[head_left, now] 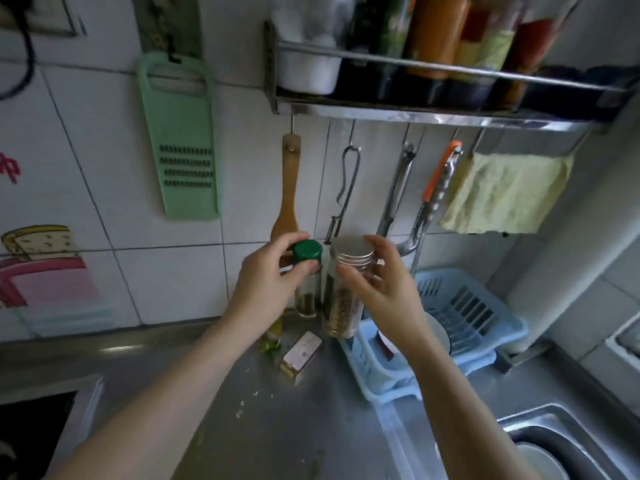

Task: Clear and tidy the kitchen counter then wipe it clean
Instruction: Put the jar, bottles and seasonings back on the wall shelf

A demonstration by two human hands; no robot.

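My left hand [266,282] grips a small glass spice jar [308,299] by its green cap, held above the steel counter [284,427] near the tiled wall. Beside it my right hand [381,289] grips a taller glass jar [344,306] with a silver metal lid and brown contents. The two jars are close together, almost touching. Under them on the counter lie a small cardboard box [300,355] and a small yellow-green bottle [273,336]. Pale crumbs [247,403] dot the counter.
A blue plastic dish rack [467,317] stands right of the jars, a sink [561,441] at lower right. A wall shelf [433,112] holds several bottles; a wooden spatula [289,188], peelers, tongs and a yellow cloth [505,192] hang below it. A green grater [180,140] hangs left.
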